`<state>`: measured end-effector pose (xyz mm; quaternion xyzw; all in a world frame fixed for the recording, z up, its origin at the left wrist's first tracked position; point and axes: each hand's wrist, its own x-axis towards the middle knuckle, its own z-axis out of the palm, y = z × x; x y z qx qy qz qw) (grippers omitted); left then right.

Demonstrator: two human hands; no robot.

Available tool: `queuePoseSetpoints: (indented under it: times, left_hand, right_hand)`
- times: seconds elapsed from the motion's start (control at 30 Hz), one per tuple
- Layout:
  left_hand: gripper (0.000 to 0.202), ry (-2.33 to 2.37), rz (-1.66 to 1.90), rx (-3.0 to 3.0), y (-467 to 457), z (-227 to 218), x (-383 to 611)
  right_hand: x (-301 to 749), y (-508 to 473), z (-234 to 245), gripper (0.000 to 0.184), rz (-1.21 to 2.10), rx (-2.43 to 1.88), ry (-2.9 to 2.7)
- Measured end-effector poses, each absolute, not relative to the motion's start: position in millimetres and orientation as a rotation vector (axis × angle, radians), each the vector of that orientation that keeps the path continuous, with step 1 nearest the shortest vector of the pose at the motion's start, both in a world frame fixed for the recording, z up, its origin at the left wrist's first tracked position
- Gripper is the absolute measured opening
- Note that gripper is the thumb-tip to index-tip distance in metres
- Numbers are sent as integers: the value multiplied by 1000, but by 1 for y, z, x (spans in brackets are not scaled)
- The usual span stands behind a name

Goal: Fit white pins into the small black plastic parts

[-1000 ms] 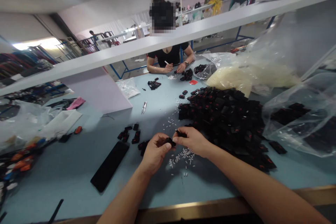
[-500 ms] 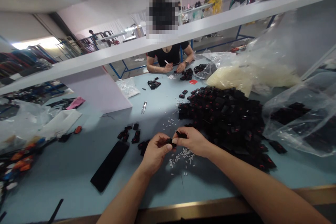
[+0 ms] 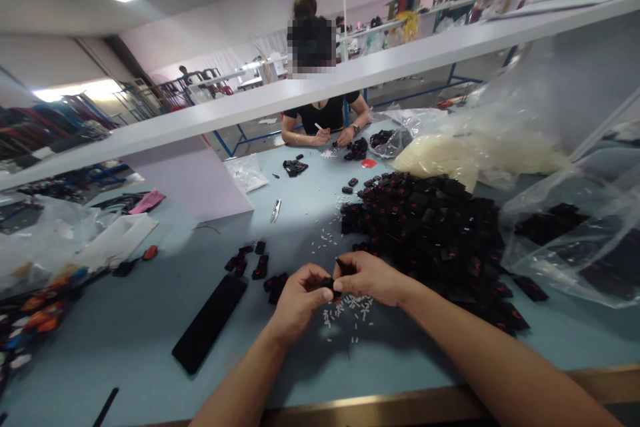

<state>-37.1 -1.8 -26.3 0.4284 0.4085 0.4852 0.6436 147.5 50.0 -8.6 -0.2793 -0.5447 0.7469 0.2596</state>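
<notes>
Near the front middle of the table, my left hand and my right hand meet. Both pinch a small black piece, mostly covered by my fingers. A dark slim part pokes up by my right index finger; I cannot tell whether it belongs to that piece. Small white pegs lie scattered beneath my hands. To the right spreads a big heap of black pieces with red marks. Several similar black pieces lie left of my left hand, beside a flat black slab.
Metal thread snips lie farther back. Clear plastic bags stand on the right. A white shelf crosses above the table on an upright panel. Opposite, a co-worker's hand holds a white stick-like thing. Coloured parts lie far left.
My hands stay together on the black piece, with slight finger movement; the dark slim part now stands more upright. The whole view has shifted slightly downward in the picture.
</notes>
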Motion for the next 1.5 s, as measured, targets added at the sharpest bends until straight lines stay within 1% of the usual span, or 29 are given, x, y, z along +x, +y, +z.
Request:
queuePoseSetpoints:
  times: [0.17, 0.4, 0.63, 0.8, 1.1, 1.37, 1.5]
  left_hand:
    - [28, 914, 1067, 979, -2, -26, -36]
    - [27, 871, 1090, 955, -2, -21, -35]
    - [26, 879, 1078, 1029, -1, -24, -36]
    - [26, 905, 1123, 956, 0, -23, -34]
    - [33, 964, 1209, 843, 4, -18, -35]
    - [34, 974, 1215, 821, 4, -17, -34]
    - [34, 968, 1217, 811, 3, -15, -33]
  right_hand:
    - [147, 49, -10, 32, 2121, -731, -1385]
    - [146, 48, -9, 38, 2109, -701, -1340]
    - [145, 48, -12, 35, 2082, -690, -1389]
    - [142, 49, -14, 33, 2011, -727, -1365]
    - [140, 53, -17, 36, 1966, -798, -1136]
    - [140, 52, -14, 29, 1919, -817, -1057]
    - [141, 51, -13, 32, 1924, -798, -1050]
